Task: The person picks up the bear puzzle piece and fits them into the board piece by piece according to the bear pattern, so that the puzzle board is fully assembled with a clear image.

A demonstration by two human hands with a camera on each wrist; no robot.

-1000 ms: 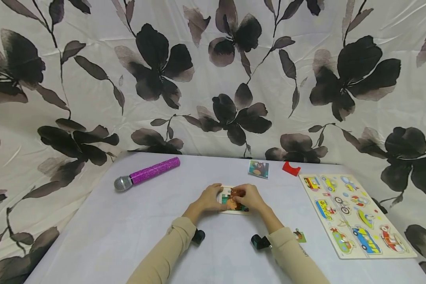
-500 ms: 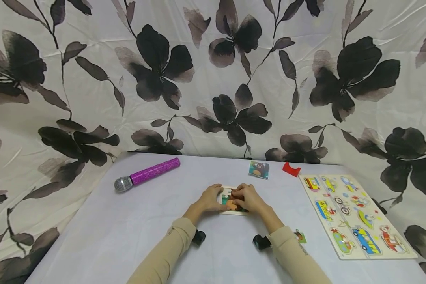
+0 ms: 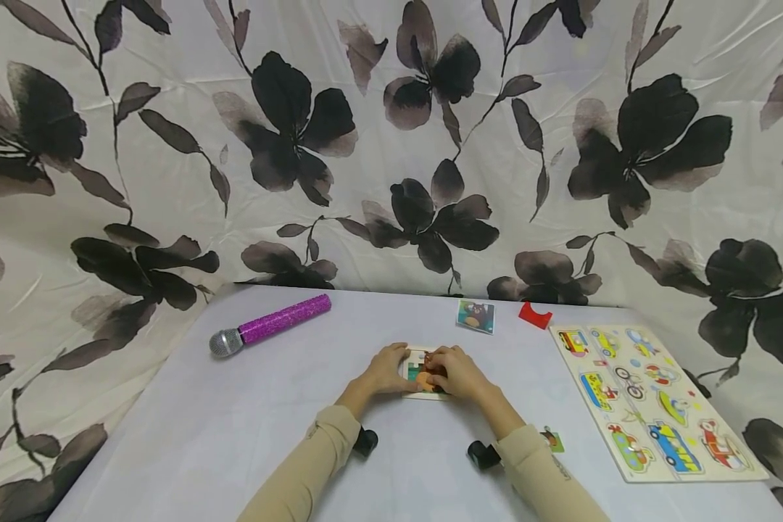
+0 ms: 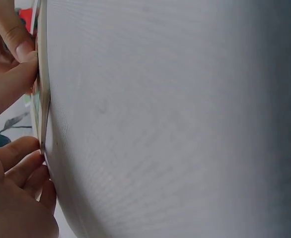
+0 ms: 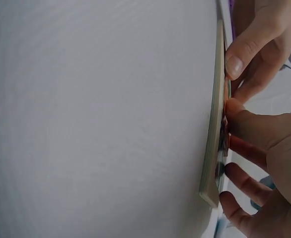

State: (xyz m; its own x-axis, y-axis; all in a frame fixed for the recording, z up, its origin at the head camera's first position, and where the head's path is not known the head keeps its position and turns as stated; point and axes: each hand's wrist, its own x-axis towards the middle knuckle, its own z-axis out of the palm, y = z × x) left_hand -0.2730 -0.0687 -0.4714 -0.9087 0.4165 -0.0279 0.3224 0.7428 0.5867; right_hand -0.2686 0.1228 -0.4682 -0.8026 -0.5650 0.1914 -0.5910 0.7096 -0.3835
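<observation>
A small wooden jigsaw board [image 3: 412, 370] with a brown and orange animal picture lies on the white table before the person. The left hand [image 3: 385, 371] holds its left side, thumb at the near edge and fingers at the far edge. Over the board's right part, the right hand [image 3: 465, 374] pinches a brown puzzle piece [image 5: 227, 141] at the board's surface. The right wrist view shows the right thumb and a finger at this piece, while other fingers touch the board's edge. Fingers cover much of the picture, so the piece's fit cannot be told.
One loose puzzle piece [image 3: 552, 438] lies beside the right sleeve. Behind the hands are a picture card [image 3: 475, 317] and a red cut-out piece [image 3: 535, 315]. A vehicle puzzle board [image 3: 616, 417] lies at right, a purple glitter microphone [image 3: 270, 326] at left.
The right hand's fingers have come down closer to the board, and less of the brown piece shows between them. The left hand keeps its hold. The head view has tilted slightly.
</observation>
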